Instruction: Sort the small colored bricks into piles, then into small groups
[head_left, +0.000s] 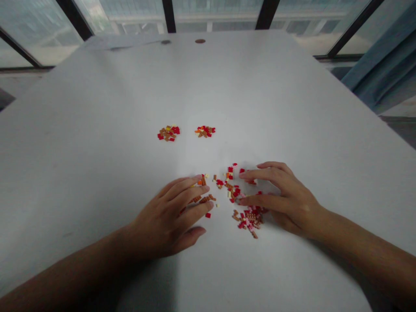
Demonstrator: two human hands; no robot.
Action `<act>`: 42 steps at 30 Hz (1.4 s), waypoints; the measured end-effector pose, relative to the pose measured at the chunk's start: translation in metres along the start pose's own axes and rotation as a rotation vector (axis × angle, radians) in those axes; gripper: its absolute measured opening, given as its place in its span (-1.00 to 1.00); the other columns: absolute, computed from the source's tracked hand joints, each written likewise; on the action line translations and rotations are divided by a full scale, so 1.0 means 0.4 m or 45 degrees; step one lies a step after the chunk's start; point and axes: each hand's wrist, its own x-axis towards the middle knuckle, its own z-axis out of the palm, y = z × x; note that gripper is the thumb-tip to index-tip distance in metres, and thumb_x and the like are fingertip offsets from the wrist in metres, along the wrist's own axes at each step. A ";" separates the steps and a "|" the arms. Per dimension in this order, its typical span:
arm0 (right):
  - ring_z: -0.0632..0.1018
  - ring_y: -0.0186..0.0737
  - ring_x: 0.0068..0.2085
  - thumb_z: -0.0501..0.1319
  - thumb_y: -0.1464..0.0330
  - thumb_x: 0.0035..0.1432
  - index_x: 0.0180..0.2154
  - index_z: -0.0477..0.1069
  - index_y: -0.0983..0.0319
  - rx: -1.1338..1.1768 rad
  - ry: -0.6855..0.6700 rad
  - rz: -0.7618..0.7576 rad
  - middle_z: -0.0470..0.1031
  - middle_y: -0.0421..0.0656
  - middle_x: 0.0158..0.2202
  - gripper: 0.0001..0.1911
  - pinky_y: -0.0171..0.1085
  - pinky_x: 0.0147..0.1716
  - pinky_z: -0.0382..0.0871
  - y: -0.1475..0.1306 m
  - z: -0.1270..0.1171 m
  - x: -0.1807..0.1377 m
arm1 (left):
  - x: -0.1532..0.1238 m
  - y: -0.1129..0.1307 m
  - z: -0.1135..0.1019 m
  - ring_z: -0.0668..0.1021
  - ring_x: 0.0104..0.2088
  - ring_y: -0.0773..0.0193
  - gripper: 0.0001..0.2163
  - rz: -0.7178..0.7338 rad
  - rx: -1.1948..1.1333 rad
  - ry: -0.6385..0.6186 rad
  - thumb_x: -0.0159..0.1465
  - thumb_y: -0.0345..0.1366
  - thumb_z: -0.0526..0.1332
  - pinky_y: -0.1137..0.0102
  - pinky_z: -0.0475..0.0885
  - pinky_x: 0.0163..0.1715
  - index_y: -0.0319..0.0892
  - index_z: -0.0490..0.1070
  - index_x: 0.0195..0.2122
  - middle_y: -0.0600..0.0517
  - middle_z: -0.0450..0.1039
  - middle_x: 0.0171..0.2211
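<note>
Small toy building bricks in red, brown, pink, orange and cream lie scattered between my two hands. My left hand [178, 212] hovers over or rests on brown and orange bricks [204, 199], its fingers spread and partly covering them. A single red brick [208, 215] lies between its fingertips and the right-hand bricks. My right hand [282, 195] has its fingers apart, with the fingertips at a loose spread of red and cream bricks [230, 175]. Under and in front of that hand sits a denser heap of red, pink and brown bricks [250, 219], partly hidden by it.
Farther back on the white table [130, 95] are two small brick piles, a left pile [168, 133] and a right pile [205, 131]. Two round spots, one grey [165, 42] and one brown [200, 41], show near the far edge. Windows and a blue curtain [383, 65] stand beyond.
</note>
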 end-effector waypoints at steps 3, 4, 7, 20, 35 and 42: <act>0.52 -0.14 0.06 0.01 0.61 0.18 -0.12 0.49 0.14 -0.012 -0.013 -0.017 0.45 -0.01 0.09 -0.60 0.06 0.06 0.40 -0.005 -0.017 0.012 | -0.003 -0.001 0.003 0.37 0.27 -0.03 -0.66 -0.003 -0.007 0.013 0.33 -0.32 0.23 0.03 0.43 0.17 -0.23 0.33 0.12 -0.20 0.45 0.09; 0.52 -0.15 0.05 0.01 0.63 0.16 -0.13 0.48 0.15 -0.014 -0.014 -0.016 0.45 -0.01 0.08 -0.59 0.05 0.07 0.40 -0.007 -0.023 0.015 | -0.005 -0.002 0.005 0.36 0.28 -0.03 -0.66 -0.005 -0.015 0.027 0.33 -0.33 0.23 0.02 0.42 0.18 -0.23 0.33 0.12 -0.20 0.45 0.10; 0.52 -0.12 0.05 0.06 0.61 0.15 -0.16 0.50 0.13 -0.010 -0.040 0.030 0.45 -0.03 0.07 -0.62 0.03 0.05 0.41 -0.014 -0.034 0.026 | -0.011 -0.003 0.012 0.35 0.28 -0.04 -0.66 -0.008 -0.031 0.040 0.33 -0.33 0.23 0.01 0.41 0.19 -0.24 0.33 0.12 -0.21 0.44 0.10; 0.49 0.00 0.09 0.18 0.46 0.19 -0.25 0.53 0.15 0.077 -0.200 0.278 0.39 0.05 0.16 -0.83 0.00 0.04 0.41 -0.042 -0.013 0.032 | 0.001 0.000 -0.001 0.37 0.27 -0.05 -0.64 -0.006 -0.021 0.021 0.30 -0.33 0.26 0.02 0.43 0.17 -0.22 0.32 0.11 -0.22 0.46 0.07; 0.52 0.06 0.04 0.19 0.42 0.26 -0.24 0.51 0.13 -0.038 -0.225 0.337 0.43 0.06 0.14 -0.88 0.09 -0.05 0.42 -0.047 -0.009 0.038 | 0.000 0.000 0.001 0.40 0.24 -0.07 -0.64 -0.019 0.032 -0.045 0.28 -0.31 0.28 0.03 0.41 0.18 -0.26 0.38 0.09 -0.23 0.46 0.10; 0.49 0.09 0.08 0.23 0.38 0.22 -0.18 0.51 0.12 -0.048 -0.224 0.364 0.40 0.05 0.18 -0.87 0.10 -0.03 0.39 -0.048 -0.011 0.036 | 0.005 0.004 0.002 0.42 0.21 -0.10 -0.67 -0.022 0.028 -0.030 0.27 -0.34 0.27 0.02 0.41 0.17 -0.29 0.41 0.05 -0.22 0.46 0.09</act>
